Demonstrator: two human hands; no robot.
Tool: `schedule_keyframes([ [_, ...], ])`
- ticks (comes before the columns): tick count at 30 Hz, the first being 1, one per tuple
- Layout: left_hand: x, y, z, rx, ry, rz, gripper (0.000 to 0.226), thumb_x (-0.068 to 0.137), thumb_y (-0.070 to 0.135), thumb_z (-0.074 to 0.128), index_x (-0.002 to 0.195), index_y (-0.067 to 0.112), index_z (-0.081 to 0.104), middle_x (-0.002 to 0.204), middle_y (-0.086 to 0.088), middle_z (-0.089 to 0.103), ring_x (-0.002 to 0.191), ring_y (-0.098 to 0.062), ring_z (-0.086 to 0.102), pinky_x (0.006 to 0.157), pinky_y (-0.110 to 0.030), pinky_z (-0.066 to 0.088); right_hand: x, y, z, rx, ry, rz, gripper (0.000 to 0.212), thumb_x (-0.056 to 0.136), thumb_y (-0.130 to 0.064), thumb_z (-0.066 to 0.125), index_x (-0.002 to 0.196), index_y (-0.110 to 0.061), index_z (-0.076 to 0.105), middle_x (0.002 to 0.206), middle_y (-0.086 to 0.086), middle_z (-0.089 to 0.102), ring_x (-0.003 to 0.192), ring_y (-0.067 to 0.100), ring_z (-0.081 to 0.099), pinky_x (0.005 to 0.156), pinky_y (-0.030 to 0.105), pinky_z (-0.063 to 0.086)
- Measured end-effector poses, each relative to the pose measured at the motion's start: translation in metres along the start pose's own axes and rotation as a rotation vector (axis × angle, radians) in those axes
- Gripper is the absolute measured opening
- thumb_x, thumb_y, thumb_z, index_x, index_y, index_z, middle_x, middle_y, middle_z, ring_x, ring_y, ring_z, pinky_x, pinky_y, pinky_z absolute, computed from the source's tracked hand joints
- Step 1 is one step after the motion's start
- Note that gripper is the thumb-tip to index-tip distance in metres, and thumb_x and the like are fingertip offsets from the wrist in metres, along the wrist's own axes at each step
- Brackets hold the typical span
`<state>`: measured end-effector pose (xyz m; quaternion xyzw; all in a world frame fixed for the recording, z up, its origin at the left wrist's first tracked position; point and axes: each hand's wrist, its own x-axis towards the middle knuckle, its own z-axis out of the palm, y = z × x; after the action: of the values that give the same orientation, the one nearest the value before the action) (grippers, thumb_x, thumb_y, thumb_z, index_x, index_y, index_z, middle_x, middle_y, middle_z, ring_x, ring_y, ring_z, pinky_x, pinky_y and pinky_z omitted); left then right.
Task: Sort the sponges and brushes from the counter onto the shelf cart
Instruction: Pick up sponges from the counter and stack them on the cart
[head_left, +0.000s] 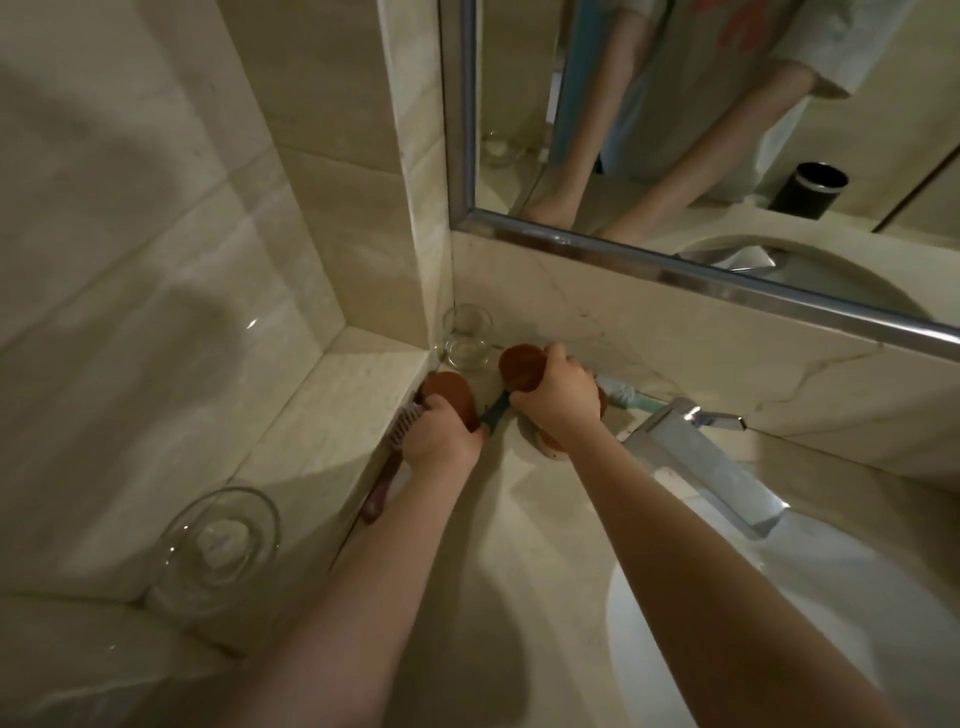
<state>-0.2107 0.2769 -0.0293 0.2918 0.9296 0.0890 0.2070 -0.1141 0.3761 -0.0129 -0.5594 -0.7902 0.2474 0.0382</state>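
Head view, sole view. Surface (519, 530): pale marble, running into a corner below a mirror (675, 130), with a tap (701, 467) and basin (753, 649) to the right. Left hand (441, 434): fingers curled over a brown left sponge (447, 392), low in the corner against the raised ledge (332, 400). Right hand (558, 400): clamped round a brown right sponge (522, 366), just beside an empty glass (467, 338). The hands sit close together but apart. Teal brush (496, 410): dark handle slanting between the hands; which hand grips it, if either, cannot be told. Mauve brush (387, 457): lying along the foot of the ledge, beside the left hand, its head partly hidden by it. Third sponge (550, 441): brown, on the surface under the right wrist, mostly hidden. Pale brush (623, 397): lying against the back wall behind the right hand. Second glass (218, 545): on the ledge, near left, well apart from the rest. Shelf cart: not in view. Step in hand, as judged: gathering, with a sponge taken up in each hand and nothing shelved yet. Next move, as judged: lift both sponges free of the corner without knocking the glass, turn to find the cart, then return for the brushes and third sponge.
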Motion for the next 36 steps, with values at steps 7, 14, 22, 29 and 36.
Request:
schedule_keyframes([
  [7,-0.013,0.005,-0.003,-0.169,0.013,-0.012,0.067,0.079,0.049,0.064,0.128,0.013,0.037,0.120,-0.011,0.058,0.107,-0.032,0.059,0.078,-0.039,0.049,-0.016,0.006,-0.021,0.447,0.061,0.026,0.064,0.077,-0.034,0.069,0.132,-0.020,0.040,0.104,-0.002,0.054,0.091,0.019,0.056,0.078,0.037,0.054],
  [14,-0.041,0.003,-0.028,-0.532,0.011,0.122,0.070,0.078,0.041,0.069,0.133,0.012,0.038,0.128,-0.009,0.055,0.114,-0.028,0.055,0.083,-0.031,0.044,-0.038,0.010,-0.045,0.685,0.096,0.042,0.050,0.079,-0.031,0.068,0.126,-0.022,0.051,0.107,-0.004,0.053,0.099,0.019,0.056,0.088,0.041,0.053],
  [22,-0.075,0.030,-0.063,-1.030,-0.274,0.319,0.092,0.073,0.038,0.072,0.147,0.035,0.017,0.135,-0.007,0.052,0.118,-0.023,0.055,0.100,-0.046,0.046,-0.081,0.033,-0.108,1.009,0.089,-0.082,0.048,0.089,-0.023,0.061,0.135,-0.021,0.045,0.118,0.007,0.059,0.099,0.019,0.063,0.079,0.030,0.055],
  [29,-0.134,0.078,-0.083,-1.092,-0.436,0.604,0.063,0.079,0.038,0.067,0.127,0.060,0.033,0.126,0.000,0.054,0.119,-0.023,0.054,0.101,-0.046,0.044,-0.129,0.062,-0.168,1.156,0.130,-0.198,0.036,0.093,-0.018,0.052,0.129,-0.022,0.055,0.121,0.006,0.060,0.112,0.024,0.059,0.094,0.042,0.052],
  [36,-0.190,0.128,-0.092,-1.185,-0.493,0.699,0.024,0.090,0.033,0.056,0.109,0.046,0.048,0.111,0.013,0.058,0.113,-0.017,0.056,0.089,-0.032,0.047,-0.175,0.101,-0.226,1.184,0.168,-0.284,0.037,0.091,-0.014,0.051,0.127,-0.020,0.051,0.116,0.006,0.058,0.111,0.027,0.056,0.087,0.036,0.050],
])
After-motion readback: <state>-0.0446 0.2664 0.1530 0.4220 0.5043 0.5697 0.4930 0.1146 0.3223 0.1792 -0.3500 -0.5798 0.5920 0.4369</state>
